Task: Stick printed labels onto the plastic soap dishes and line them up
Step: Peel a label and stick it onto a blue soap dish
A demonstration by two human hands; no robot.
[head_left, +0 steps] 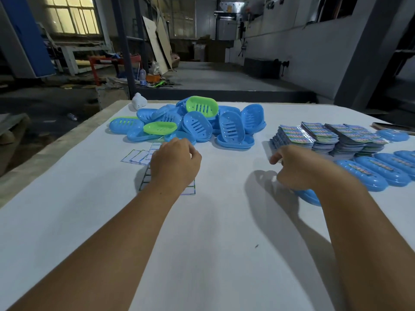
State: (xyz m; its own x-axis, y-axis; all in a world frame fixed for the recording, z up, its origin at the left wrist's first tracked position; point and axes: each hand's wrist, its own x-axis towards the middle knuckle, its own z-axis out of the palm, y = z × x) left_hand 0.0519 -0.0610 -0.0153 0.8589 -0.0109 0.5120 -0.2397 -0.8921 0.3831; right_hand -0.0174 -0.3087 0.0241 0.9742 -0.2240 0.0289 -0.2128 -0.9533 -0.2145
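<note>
Left hand [176, 163] grip curled on label sheet [167, 185]; right hand [298, 169] unclear. Few labelled dishes [379, 171] lined; unlabelled pile [197, 124] remains.

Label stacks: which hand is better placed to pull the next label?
Right, probably. The right hand is at the near edge of the label stacks, next to the labelled row. The left hand rests on the peeled backing sheet, farther away.

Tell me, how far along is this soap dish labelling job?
Early on, it seems. Done: a few labelled blue dishes lined up at the right. In hand: the right hand is over another blue dish, the left hand on a used label backing sheet. Left: a heap of unlabelled dishes and stacks of printed labels.
</note>
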